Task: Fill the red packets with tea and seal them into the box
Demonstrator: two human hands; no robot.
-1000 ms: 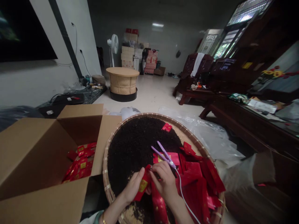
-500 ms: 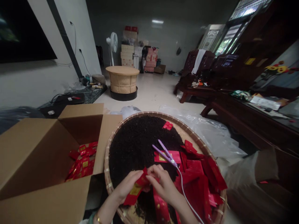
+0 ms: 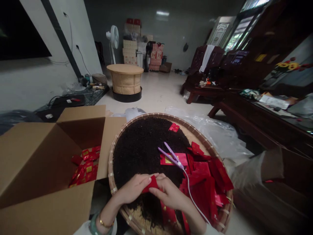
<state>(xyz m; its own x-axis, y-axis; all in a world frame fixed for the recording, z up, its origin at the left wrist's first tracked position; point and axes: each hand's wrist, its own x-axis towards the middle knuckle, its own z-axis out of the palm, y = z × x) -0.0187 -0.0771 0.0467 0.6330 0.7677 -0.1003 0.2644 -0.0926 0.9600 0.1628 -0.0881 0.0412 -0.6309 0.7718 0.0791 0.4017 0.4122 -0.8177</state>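
Note:
My left hand and my right hand meet over the near part of a round woven tray. Between them they grip a small red packet, mostly covered by the fingers. Dark loose tea leaves are heaped across the tray's left and middle. Just beyond my hands lies a purple hand-held heat sealer, shaped like a hair straightener, its jaws apart on a red packet with a gold label. To the right, many flat red packets are piled up.
An open cardboard box at the left holds several filled red packets. The sealer's white cord runs toward me over the pile. Plastic sheeting lies beyond the tray. A dark wooden table stands at the right.
My hands have come closer together, and the red packet, earlier showing its gold label, is now turned and largely covered by my fingers. The view has shifted slightly.

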